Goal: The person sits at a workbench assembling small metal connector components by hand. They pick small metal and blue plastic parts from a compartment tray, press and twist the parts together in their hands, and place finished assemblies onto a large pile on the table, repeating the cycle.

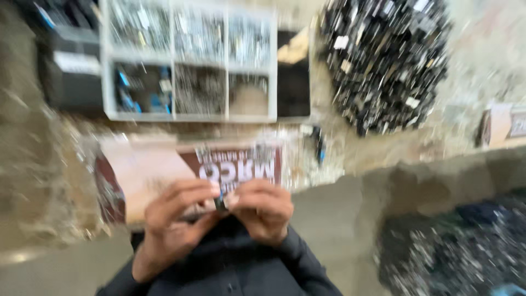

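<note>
The picture is blurred by motion. My left hand (175, 216) and my right hand (262, 208) meet at the lower middle, fingertips pinched together on a small dark part (221, 201) with a hint of blue. Both hands hover over an open brown cardboard box (137, 170) with white lettering on its flap. Dark sleeves cover my forearms below.
A grey compartment tray (189, 60) with several bins of small metal parts sits at the back. A large heap of dark and silver parts (383, 60) lies at the upper right. Another dark pile (455, 246) fills the lower right. One small dark part (318, 142) lies loose on the bench.
</note>
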